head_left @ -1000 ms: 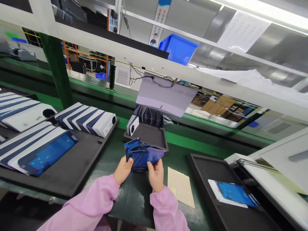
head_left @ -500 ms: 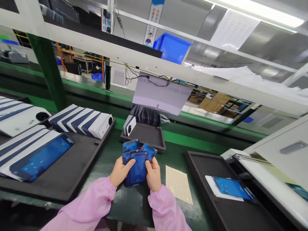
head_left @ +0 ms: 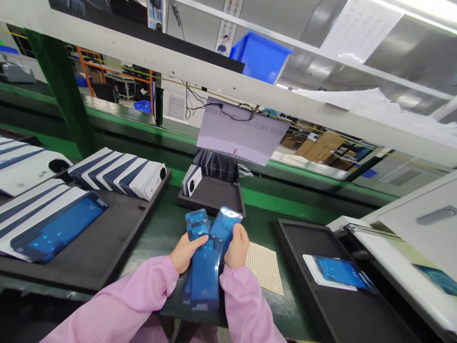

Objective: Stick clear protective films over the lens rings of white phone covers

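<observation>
Several thin blue phone-shaped film sheets (head_left: 204,281) are fanned out between my hands above the green bench. My left hand (head_left: 183,252) is closed on their left side, its thumb lying on the front sheet. In my right hand (head_left: 236,247) is a tilted blue film sheet (head_left: 224,220), gripped by its right edge, with light glinting off its top end. The right fingers are partly hidden behind the hand. Beside my right hand lies a pale sticker sheet (head_left: 266,268) with rows of small dots.
On the left, a black tray (head_left: 94,247) holds rows of white and dark-blue phone panels (head_left: 123,171). A smaller black tray (head_left: 221,193) with panels stands ahead. The right-hand black tray (head_left: 342,305) bears a blue-filmed panel (head_left: 339,271). Overhead runs a shelf with a blue bin (head_left: 260,57).
My right hand has moved up and right, drawing a sheet away from the others. The sheets in my left hand now show more of their length. The view has tilted slightly down.
</observation>
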